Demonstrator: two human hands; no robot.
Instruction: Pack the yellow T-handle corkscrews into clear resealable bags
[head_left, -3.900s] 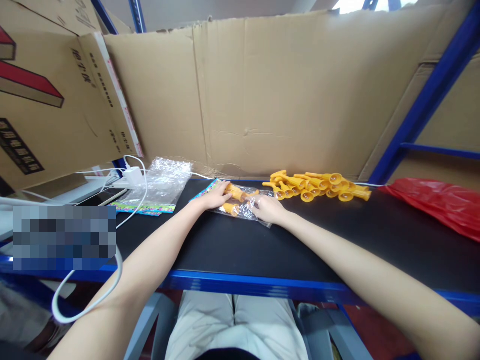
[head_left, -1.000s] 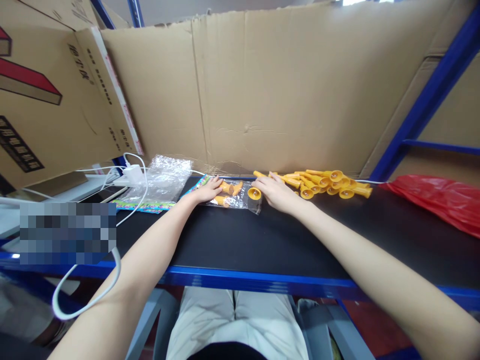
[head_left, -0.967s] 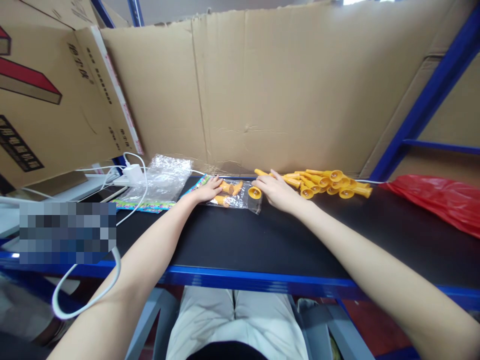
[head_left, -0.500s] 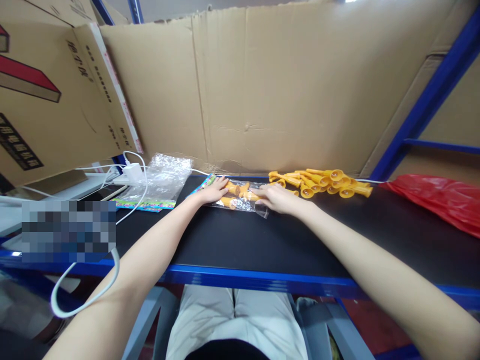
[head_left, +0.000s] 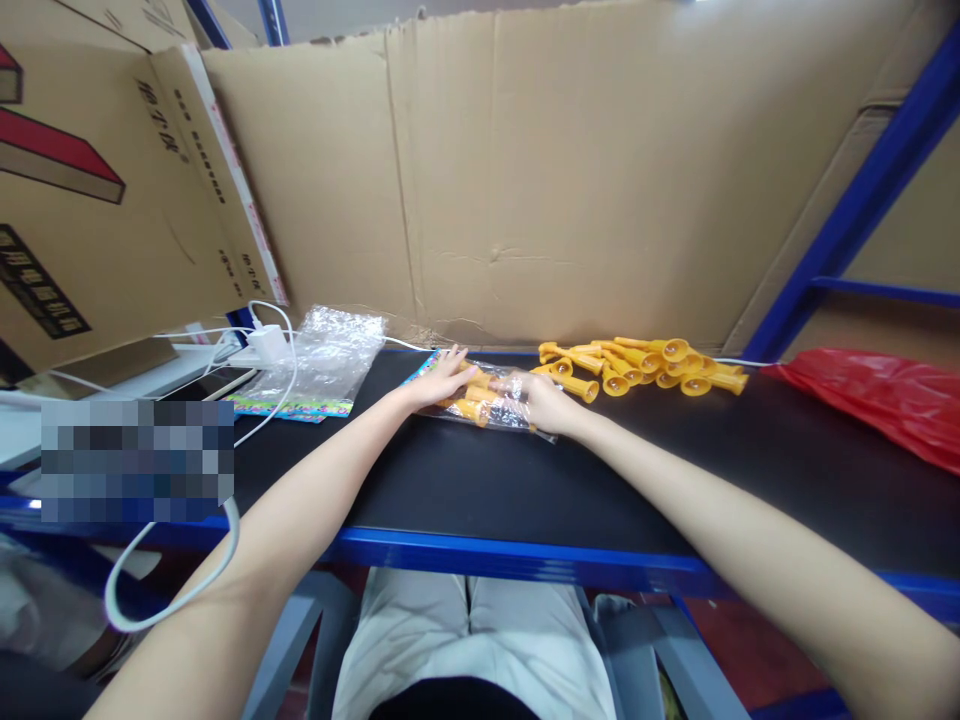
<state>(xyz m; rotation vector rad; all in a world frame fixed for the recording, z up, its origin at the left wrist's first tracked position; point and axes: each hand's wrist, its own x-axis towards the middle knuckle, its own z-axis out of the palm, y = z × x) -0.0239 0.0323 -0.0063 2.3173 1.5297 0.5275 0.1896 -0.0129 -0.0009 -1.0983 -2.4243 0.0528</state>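
Note:
A clear plastic bag (head_left: 512, 414) with a colourful printed header lies on the black table, several yellow trumpet-shaped plastic pieces (head_left: 471, 410) inside it. My left hand (head_left: 441, 382) rests on the header end, fingers stretched out and spread over the bag. At the opposite end, the mouth, is my right hand (head_left: 553, 402), its fingers reaching in under the film beside the yellow pieces. Those fingers are drawn together; glare on the plastic hides what they grip. Just right of this hand lies a loose pile of the same yellow pieces (head_left: 637, 365).
More flat clear bags (head_left: 322, 350) with printed headers lie at the left, crossed by a white cable and charger (head_left: 270, 344). A red plastic bag (head_left: 877, 400) is at the right. Cardboard (head_left: 585, 180) walls the back; a blue rail (head_left: 525, 552) edges the table's front.
My right hand has shifted slightly right, and the film now covers its fingers. The yellow pieces in the bag lie differently. My left hand has moved slightly right, its thumb more raised.

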